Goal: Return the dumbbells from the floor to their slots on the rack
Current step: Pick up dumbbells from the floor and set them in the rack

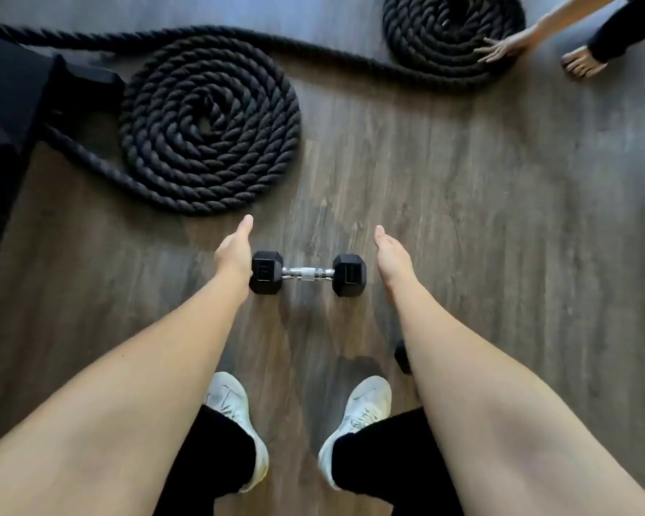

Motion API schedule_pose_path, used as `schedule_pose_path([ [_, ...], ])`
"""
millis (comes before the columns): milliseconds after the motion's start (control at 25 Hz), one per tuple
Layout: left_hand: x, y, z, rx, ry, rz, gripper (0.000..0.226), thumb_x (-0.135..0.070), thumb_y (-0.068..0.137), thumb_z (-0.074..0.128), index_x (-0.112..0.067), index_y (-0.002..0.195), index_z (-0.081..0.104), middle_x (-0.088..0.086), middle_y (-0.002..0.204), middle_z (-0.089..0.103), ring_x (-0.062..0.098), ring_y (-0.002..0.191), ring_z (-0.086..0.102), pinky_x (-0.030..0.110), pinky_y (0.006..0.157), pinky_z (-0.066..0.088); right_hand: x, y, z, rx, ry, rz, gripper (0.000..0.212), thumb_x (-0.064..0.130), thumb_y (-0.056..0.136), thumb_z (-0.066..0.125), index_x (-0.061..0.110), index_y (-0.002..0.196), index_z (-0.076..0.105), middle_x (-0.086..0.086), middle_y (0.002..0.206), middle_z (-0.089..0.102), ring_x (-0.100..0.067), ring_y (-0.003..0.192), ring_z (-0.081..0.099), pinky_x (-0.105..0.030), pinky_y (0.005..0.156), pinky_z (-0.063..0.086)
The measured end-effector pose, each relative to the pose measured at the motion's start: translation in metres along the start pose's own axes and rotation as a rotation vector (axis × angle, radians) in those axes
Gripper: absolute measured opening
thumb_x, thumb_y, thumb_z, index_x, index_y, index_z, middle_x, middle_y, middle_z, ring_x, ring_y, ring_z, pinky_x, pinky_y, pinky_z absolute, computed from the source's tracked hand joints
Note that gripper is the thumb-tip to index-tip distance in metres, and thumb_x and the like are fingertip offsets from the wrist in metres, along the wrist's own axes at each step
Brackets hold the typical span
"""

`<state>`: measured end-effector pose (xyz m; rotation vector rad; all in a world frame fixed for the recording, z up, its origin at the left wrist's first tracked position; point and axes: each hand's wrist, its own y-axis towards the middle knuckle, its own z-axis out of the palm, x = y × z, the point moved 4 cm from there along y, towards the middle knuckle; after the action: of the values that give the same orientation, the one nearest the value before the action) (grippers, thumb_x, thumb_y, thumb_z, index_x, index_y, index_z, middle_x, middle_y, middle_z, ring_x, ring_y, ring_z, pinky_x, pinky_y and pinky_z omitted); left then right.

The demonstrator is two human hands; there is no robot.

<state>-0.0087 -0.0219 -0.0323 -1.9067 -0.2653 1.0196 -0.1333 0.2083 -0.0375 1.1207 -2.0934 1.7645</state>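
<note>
progress was nil: black hexagonal rubber dumbbell with chrome handle (308, 273) lay on grey-brown wood floor (499, 236), left hand (233, 249) and right hand (390, 256) spread, ungripped.

A dumbbell (308, 274) lay on the floor (499, 236) between the left hand (235, 251) and right hand (390, 256), a coiled rope (209, 124) beyond it, shoes (239, 422) nearer.
</note>
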Motion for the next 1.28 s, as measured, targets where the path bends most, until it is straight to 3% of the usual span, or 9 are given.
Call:
schedule_pose_path([
  [80,0.029,0.055,0.016,-0.098,0.087,0.032,0.048,-0.065,0.081,0.062,-0.024,0.107,0.065,-0.002,0.112,0.061,0.015,0.087,0.056,0.034,0.080,0.042,-0.037,0.055,0.018,-0.070,-0.008,0.008,0.061,0.052,0.098,0.047,0.014,0.146,0.044,-0.006,0.153,0.044,-0.024,0.136,0.044,-0.028,0.098,0.031],
  [160,0.059,0.115,0.030,-0.123,0.104,0.047,0.067,-0.063,0.077,0.068,-0.018,0.126,0.061,0.001,0.127,0.060,0.021,0.106,0.058,0.034,0.090,0.042,-0.075,0.111,0.038,-0.076,-0.006,0.043,0.063,0.054,0.096,0.049,0.015,0.145,0.047,-0.006,0.152,0.047,-0.026,0.135,0.046,-0.034,0.109,0.035],
  [240,0.085,0.157,0.037,-0.151,0.101,0.000,0.080,-0.061,0.072,0.076,-0.011,0.131,0.056,0.005,0.133,0.057,0.026,0.112,0.055,0.036,0.093,0.042,-0.105,0.148,0.055,-0.075,-0.047,0.065,0.064,0.056,0.093,0.054,0.016,0.142,0.052,-0.006,0.149,0.050,-0.029,0.133,0.047,-0.041,0.112,0.036],
  [400,0.122,0.193,0.042,-0.070,0.021,-0.263,0.107,-0.057,0.054,0.088,-0.014,0.141,0.041,0.008,0.142,0.047,0.039,0.124,0.050,0.061,0.101,0.040,-0.134,0.175,0.064,-0.122,0.042,0.173,0.077,0.057,0.073,0.075,0.017,0.136,0.056,-0.008,0.137,0.057,-0.033,0.123,0.054,-0.046,0.107,0.044],
  [560,0.129,0.197,0.038,-0.051,-0.088,-0.278,0.091,-0.044,0.054,0.088,-0.017,0.130,0.046,0.012,0.126,0.056,0.038,0.105,0.058,0.059,0.084,0.051,-0.142,0.174,0.068,-0.144,0.181,0.234,0.062,0.047,0.060,0.081,0.020,0.114,0.067,-0.012,0.119,0.065,-0.036,0.107,0.062,-0.053,0.093,0.054],
  [720,0.116,0.142,0.012,-0.106,-0.114,-0.256,0.077,-0.040,0.052,0.086,-0.017,0.114,0.047,0.011,0.110,0.060,0.036,0.095,0.061,0.057,0.085,0.053,-0.132,0.118,0.061,-0.223,0.190,0.254,0.058,0.044,0.053,0.078,0.021,0.106,0.070,-0.009,0.113,0.065,-0.033,0.098,0.064,-0.050,0.089,0.056],
  [920,0.017,-0.025,-0.065,-0.160,-0.152,-0.293,0.076,-0.041,0.047,0.082,-0.020,0.116,0.060,0.008,0.108,0.067,0.035,0.089,0.067,0.057,0.080,0.053,-0.022,-0.038,0.035,-0.147,0.111,0.255,0.061,0.047,0.048,0.072,0.016,0.100,0.069,-0.009,0.109,0.069,-0.033,0.096,0.067,-0.048,0.089,0.056],
  [1120,-0.140,-0.208,-0.160,-0.166,-0.280,-0.255,0.074,-0.041,0.047,0.079,-0.023,0.117,0.066,0.003,0.111,0.071,0.031,0.089,0.070,0.053,0.083,0.053,0.163,-0.236,0.017,-0.075,0.065,0.144,0.062,0.046,0.050,0.070,0.016,0.104,0.067,-0.009,0.107,0.068,-0.033,0.092,0.067,-0.047,0.087,0.057],
  [1280,-0.273,-0.332,-0.265,-0.186,-0.375,-0.116,0.077,-0.040,0.053,0.080,-0.016,0.124,0.062,0.009,0.121,0.067,0.035,0.099,0.067,0.054,0.087,0.053,0.314,-0.389,0.040,0.006,0.073,-0.038,0.066,0.043,0.060,0.075,0.010,0.116,0.064,-0.013,0.120,0.064,-0.035,0.099,0.065,-0.048,0.089,0.057],
])
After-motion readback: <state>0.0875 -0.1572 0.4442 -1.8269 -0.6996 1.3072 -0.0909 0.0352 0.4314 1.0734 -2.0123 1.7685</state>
